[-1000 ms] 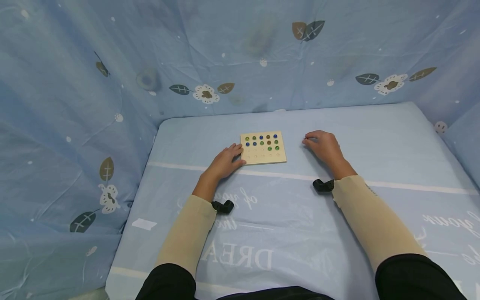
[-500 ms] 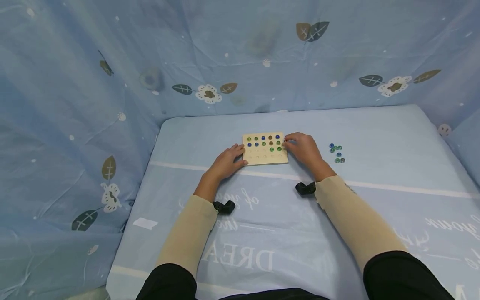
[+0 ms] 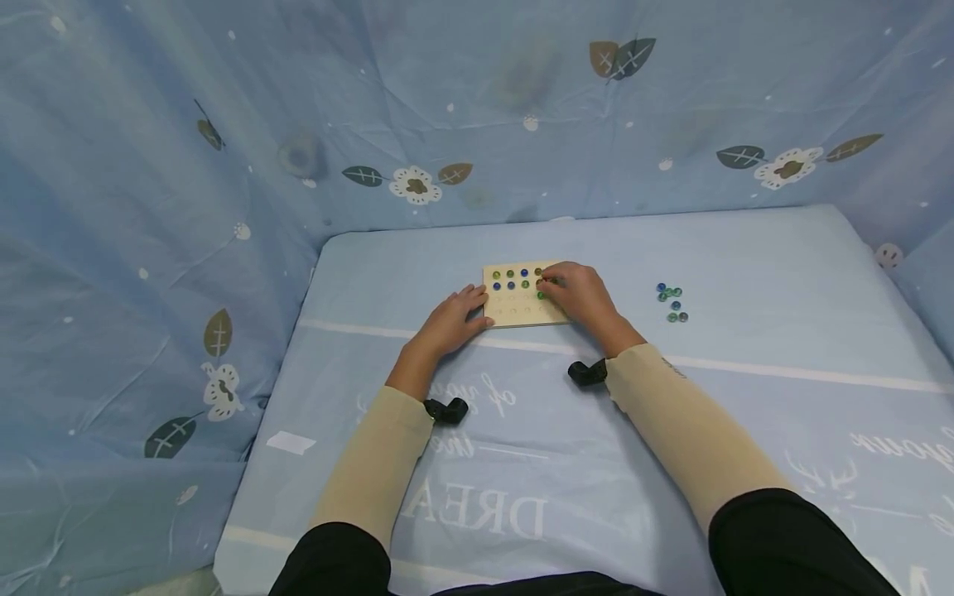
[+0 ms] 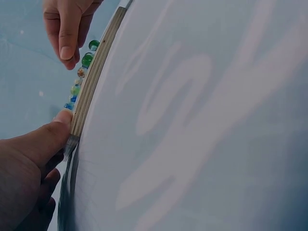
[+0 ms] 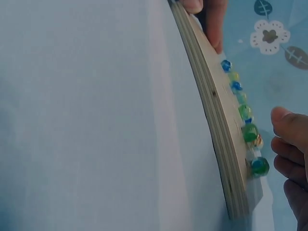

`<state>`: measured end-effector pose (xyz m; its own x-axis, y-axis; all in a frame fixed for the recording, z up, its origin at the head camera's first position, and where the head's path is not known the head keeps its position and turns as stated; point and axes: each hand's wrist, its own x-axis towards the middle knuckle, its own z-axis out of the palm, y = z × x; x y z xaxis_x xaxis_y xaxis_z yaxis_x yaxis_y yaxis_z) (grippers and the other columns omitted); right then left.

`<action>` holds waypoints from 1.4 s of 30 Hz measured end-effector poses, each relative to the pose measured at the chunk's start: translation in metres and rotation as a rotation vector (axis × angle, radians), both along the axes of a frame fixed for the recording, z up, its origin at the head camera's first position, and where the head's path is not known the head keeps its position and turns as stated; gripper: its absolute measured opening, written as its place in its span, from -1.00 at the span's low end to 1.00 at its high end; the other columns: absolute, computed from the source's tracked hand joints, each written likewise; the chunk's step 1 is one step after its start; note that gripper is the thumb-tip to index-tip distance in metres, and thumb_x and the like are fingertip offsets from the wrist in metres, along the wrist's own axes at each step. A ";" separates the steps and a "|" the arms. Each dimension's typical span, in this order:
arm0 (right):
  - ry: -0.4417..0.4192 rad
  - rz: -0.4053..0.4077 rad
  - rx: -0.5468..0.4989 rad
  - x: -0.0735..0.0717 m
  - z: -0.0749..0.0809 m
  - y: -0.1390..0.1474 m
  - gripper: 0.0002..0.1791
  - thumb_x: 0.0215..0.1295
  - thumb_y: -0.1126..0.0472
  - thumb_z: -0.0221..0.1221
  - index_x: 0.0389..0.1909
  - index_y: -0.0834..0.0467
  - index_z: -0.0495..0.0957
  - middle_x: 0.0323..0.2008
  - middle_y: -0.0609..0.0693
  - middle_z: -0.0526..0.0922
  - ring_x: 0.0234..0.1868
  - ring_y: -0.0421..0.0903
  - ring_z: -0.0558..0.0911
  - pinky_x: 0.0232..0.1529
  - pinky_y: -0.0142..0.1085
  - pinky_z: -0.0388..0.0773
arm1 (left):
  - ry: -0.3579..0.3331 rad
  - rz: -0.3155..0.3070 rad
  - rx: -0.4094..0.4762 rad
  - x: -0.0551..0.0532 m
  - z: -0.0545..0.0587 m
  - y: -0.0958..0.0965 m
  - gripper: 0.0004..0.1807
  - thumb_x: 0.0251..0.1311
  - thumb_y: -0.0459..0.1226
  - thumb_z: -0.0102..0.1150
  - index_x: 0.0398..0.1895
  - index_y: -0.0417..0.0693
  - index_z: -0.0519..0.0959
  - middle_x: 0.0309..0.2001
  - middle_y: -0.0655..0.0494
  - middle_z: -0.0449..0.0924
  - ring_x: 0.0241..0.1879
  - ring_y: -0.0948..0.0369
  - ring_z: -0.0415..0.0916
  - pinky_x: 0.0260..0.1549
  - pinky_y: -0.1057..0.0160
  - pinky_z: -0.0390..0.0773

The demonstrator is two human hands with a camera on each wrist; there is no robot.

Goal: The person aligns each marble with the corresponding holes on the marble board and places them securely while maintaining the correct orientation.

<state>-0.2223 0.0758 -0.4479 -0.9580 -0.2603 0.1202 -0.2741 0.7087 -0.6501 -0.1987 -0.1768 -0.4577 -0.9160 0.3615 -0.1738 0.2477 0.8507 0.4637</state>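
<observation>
A pale wooden board with rows of round hollows lies on the table. Blue, green and amber glass marbles sit in its far rows. My left hand rests against the board's left end, thumb near the front corner and fingers along the side. Over the board's right part is my right hand, thumb and fingertips brought together in a pinch. A small dark spot between those fingertips in the left wrist view looks like a marble, mostly hidden. This hand covers the right-hand marbles in the head view.
Several loose blue and green marbles lie on the table to the right of the board. A white patch is at the table's left side. Patterned blue cloth hangs behind and beside the table.
My right hand has moved left from over the loose marbles to above the board, exposing those marbles. My left hand has stayed at the board's left end.
</observation>
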 end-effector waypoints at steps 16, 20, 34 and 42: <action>0.039 0.122 0.193 0.000 0.002 -0.024 -0.69 0.25 0.09 0.22 -0.05 0.16 0.65 0.02 0.04 0.63 0.17 0.01 0.50 0.23 -0.11 0.40 | -0.034 0.009 -0.029 -0.001 0.002 0.002 -0.28 0.25 0.10 0.05 0.43 0.10 0.18 0.47 0.22 0.00 0.48 0.14 -0.14 0.43 0.03 -0.06; 0.037 0.121 0.208 0.001 0.001 -0.026 -0.67 0.26 0.08 0.21 -0.02 0.15 0.63 0.05 0.02 0.63 0.22 0.00 0.46 0.27 -0.12 0.36 | -0.034 0.011 -0.030 0.000 0.002 0.002 -0.29 0.26 0.10 0.04 0.43 0.10 0.17 0.48 0.20 0.00 0.48 0.13 -0.14 0.43 0.02 -0.05; 0.059 0.127 0.240 0.004 -0.005 -0.026 -0.62 0.26 0.07 0.21 0.04 0.16 0.61 0.11 0.07 0.57 0.24 0.03 0.43 0.25 -0.09 0.38 | -0.026 0.003 -0.015 0.001 0.002 0.001 -0.30 0.26 0.09 0.04 0.43 0.10 0.18 0.48 0.19 -0.01 0.47 0.11 -0.13 0.42 0.01 -0.03; 0.047 0.133 0.242 0.004 -0.004 -0.027 -0.62 0.27 0.07 0.20 0.03 0.18 0.61 0.12 0.08 0.56 0.24 0.04 0.43 0.25 -0.08 0.38 | -0.030 0.013 -0.024 0.001 0.003 0.002 -0.30 0.26 0.10 0.04 0.42 0.10 0.19 0.47 0.19 0.00 0.47 0.10 -0.11 0.42 0.02 -0.03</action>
<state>-0.2179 0.0490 -0.4515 -0.9082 -0.4103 0.0826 -0.4013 0.7976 -0.4503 -0.1980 -0.1750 -0.4552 -0.9148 0.3453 -0.2096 0.2232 0.8645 0.4505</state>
